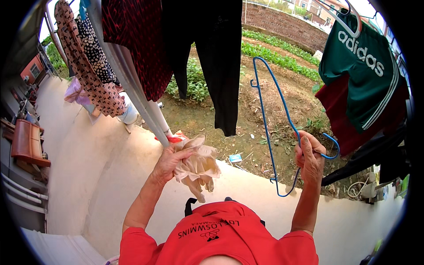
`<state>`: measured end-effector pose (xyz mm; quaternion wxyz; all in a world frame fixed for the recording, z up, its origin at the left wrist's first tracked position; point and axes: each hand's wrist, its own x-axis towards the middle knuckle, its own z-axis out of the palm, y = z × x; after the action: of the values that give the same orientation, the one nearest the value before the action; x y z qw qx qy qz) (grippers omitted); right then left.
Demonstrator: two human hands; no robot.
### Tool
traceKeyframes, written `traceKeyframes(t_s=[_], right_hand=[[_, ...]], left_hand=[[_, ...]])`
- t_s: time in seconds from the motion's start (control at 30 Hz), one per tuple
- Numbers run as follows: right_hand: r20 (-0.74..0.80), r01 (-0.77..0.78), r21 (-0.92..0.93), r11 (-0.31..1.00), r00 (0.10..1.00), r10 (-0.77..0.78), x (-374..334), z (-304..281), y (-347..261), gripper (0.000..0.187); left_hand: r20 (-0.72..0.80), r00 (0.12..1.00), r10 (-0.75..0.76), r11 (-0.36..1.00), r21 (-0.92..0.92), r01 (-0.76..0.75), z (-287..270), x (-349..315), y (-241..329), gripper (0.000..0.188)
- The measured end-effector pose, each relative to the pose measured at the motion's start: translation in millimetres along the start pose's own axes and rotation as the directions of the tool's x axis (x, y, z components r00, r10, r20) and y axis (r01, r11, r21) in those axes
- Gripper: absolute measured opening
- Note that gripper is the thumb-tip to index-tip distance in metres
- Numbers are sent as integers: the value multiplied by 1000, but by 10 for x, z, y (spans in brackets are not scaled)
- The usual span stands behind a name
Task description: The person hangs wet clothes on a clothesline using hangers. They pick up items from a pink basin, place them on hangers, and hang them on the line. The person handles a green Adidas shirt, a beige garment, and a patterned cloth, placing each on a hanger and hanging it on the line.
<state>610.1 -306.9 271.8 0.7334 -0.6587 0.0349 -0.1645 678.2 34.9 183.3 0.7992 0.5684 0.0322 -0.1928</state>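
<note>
My left hand point(168, 164) is closed on a bunched, cream-beige cloth garment point(198, 163), whose folds hang loose to the right of my fingers. Because it is crumpled, I cannot tell what kind of garment it is. In my right hand point(310, 154) I grip a blue wire clothes hanger point(266, 128) near its neck. The hanger is turned on its side, with its hook pointing right and its long bar to the left. Nothing hangs on it. The hanger and the cloth are apart.
Black trousers point(216, 66) and a dark red patterned garment point(137, 53) hang ahead. Green shorts point(353, 66) hang at right, patterned clothes point(86, 66) at left. A slanted metal pole point(128, 75) stands near my left hand. Beyond the pale concrete edge lies a garden plot point(207, 115).
</note>
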Motion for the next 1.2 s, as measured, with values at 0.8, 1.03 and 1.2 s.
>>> traceKeyframes(t_s=[0.8, 1.03, 1.2], right_hand=[[680, 19, 555, 831, 565, -467, 231, 1288, 833, 17], [826, -137, 417, 899, 470, -311, 182, 1097, 1047, 16], [847, -30, 355, 934, 434, -308, 161, 1064, 798, 14]], left_hand=[[168, 984, -54, 994, 104, 37, 513, -546, 679, 30], [115, 988, -108, 986, 140, 91, 430, -752, 557, 31], [166, 977, -133, 988, -53, 143, 459, -836, 439, 41]])
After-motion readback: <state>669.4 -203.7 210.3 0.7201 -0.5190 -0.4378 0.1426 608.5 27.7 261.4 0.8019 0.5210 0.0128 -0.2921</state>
